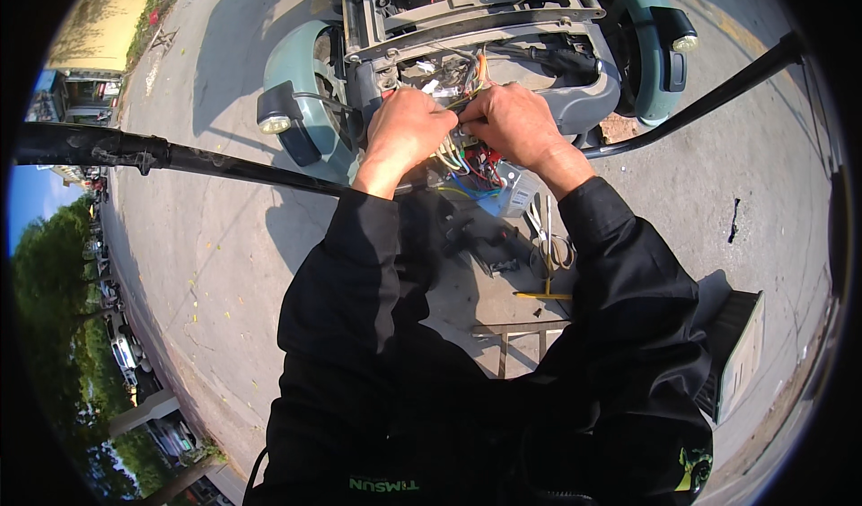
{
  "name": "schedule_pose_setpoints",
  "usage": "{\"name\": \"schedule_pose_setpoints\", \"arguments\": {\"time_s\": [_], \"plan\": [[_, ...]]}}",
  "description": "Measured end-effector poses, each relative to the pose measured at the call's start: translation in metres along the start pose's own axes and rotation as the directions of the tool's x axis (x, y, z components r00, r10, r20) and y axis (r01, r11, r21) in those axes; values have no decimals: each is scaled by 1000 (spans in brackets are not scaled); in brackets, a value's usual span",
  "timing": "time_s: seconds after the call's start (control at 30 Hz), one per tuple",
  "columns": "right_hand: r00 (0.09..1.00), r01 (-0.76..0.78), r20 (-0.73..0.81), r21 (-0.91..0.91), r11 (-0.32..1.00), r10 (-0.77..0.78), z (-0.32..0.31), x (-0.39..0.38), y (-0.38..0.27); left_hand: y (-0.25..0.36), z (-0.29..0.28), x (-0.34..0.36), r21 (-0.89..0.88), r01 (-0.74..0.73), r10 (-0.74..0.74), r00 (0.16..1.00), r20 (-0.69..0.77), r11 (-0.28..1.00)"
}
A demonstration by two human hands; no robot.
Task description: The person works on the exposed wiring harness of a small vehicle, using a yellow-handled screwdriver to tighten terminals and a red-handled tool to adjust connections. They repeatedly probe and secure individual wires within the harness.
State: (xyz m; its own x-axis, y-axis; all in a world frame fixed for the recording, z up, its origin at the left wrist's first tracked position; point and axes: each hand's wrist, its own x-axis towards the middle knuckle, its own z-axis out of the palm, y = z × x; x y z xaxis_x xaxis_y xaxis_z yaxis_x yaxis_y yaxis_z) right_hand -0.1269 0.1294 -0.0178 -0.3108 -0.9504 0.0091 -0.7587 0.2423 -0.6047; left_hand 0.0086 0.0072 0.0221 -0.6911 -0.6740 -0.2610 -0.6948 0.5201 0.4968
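Observation:
My left hand and my right hand meet over the opened front of a green vehicle, fingers closed around the wiring at their tips; the exact piece pinched is partly hidden. Coloured wires hang below my fingers, and an orange-sheathed bundle rises behind them. A silver boxy component with blue and red wires sits just under my right hand, above a pair of long metal-bladed scissors and a yellow tool.
Green fenders with lamps flank the metal frame. Black tubes stretch out to both sides over grey pavement. A dark slatted panel lies at lower right; trees and parked vehicles line the left rim.

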Motion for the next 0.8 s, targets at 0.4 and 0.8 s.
{"name": "schedule_pose_setpoints", "arguments": {"time_s": [0.4, 0.8], "plan": [[989, -151, 65, 456, 877, 136, 9, 9, 13, -14, 0, 7, -146, -10, 20, 998, 62, 989], [948, -317, 49, 256, 913, 316, 4, 13, -12, -19, 2, 10, -182, 53, -42, 997, 63, 982]]}}
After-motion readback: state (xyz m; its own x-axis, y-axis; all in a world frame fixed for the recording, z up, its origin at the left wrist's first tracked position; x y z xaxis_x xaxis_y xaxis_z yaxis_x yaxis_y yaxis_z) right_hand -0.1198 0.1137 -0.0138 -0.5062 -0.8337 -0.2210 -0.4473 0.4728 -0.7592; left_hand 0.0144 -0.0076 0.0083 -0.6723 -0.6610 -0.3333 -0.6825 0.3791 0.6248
